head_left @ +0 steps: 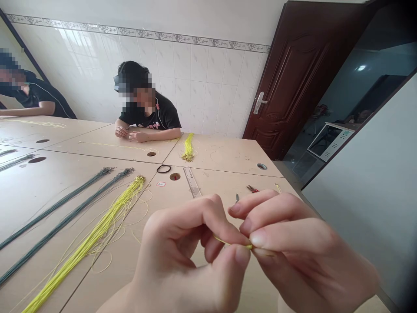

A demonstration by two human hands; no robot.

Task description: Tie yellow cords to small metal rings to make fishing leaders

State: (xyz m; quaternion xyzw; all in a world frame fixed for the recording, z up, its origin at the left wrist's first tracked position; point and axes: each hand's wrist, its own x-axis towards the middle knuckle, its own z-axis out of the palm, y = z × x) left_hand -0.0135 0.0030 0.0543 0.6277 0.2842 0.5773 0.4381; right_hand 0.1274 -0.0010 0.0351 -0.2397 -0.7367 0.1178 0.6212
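Pale tabletop (224,152) beneath a thin, bright yellow cord (249,247).

Down front, the bare left hand (195,256) and bare right hand (302,243) meet over the broad, pale wood-toned table (120,278), the thin yellow cord (249,247) between their fingertips. To the left, the long yellow cord bundle (85,243) runs slantwise; left again, two long grey-green cord bundles (74,218). Past their far ends, the round black ring (163,172), then rightward the clear, straight ruler (192,181). Behind the right hand, the red-handled metal pliers (252,188); farther back, the round grey tape roll (262,168). Across the table, the short yellow cord bundle (188,148), right of the person in black (166,115).
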